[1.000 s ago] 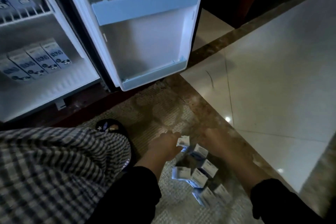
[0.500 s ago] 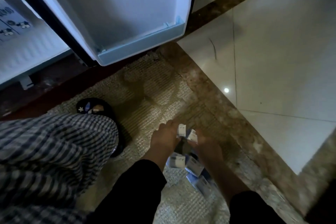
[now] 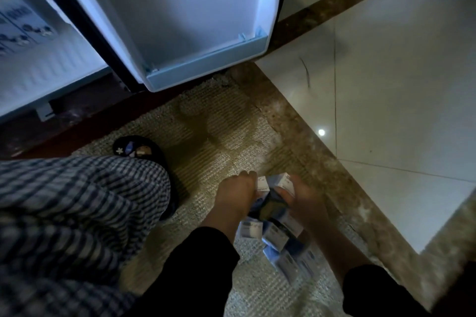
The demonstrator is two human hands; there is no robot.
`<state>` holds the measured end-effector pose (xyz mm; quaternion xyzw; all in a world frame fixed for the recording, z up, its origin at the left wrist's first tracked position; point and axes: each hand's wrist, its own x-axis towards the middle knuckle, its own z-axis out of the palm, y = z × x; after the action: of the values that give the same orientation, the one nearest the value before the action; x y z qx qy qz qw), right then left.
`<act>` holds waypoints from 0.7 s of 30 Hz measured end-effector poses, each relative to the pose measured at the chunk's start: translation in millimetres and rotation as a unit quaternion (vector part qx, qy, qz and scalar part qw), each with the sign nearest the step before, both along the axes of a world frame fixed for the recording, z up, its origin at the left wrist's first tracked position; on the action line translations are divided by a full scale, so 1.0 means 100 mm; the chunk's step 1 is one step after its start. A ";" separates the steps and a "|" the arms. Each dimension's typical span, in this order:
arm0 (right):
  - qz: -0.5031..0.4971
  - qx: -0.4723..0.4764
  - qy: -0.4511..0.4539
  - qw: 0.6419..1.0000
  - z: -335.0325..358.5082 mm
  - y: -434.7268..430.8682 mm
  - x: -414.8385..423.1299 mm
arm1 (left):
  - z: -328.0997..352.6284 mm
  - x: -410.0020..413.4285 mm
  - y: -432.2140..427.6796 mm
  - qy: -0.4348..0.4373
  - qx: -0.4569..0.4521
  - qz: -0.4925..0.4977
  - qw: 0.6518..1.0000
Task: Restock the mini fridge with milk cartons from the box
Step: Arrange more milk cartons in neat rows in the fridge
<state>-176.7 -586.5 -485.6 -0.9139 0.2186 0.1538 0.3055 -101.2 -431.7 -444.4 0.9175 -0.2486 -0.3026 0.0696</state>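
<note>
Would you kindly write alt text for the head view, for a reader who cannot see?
A person's left hand and right hand each grip a milk carton, the left carton beside the right carton, above a pile of cartons on a woven mat. The fridge door stands open ahead; stocked cartons show inside.

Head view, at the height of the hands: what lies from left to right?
checked trouser leg → left hand → left-hand milk carton → right-hand milk carton → right hand → brown stone strip → white tile
</note>
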 end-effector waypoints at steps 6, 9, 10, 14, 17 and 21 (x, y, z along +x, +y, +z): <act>-0.032 0.077 -0.159 0.984 0.71 0.03 0.17 | 0.41 0.12 0.01 0.018 -0.094 0.038 0.995; -0.047 0.101 -0.209 0.972 1.06 0.11 0.29 | 0.65 0.17 0.08 0.019 -0.159 0.083 0.984; -0.053 0.099 -0.220 0.969 1.18 0.14 0.33 | 0.74 0.19 0.10 0.013 -0.183 0.097 0.978; -0.053 0.092 -0.275 0.956 1.59 0.23 0.47 | 1.16 0.28 0.24 -0.039 -0.235 0.092 0.967; -0.031 0.087 -0.319 0.943 1.89 0.31 0.55 | 1.48 0.32 0.37 -0.106 -0.241 0.076 0.962; 0.002 0.081 -0.387 0.919 2.31 0.47 0.67 | 1.95 0.34 0.59 -0.149 -0.287 0.117 0.939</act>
<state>-109.3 -539.4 -254.9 -0.8749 0.0682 -0.1938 0.4385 -67.4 -373.0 -249.5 0.9159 -0.2229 -0.0677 0.3268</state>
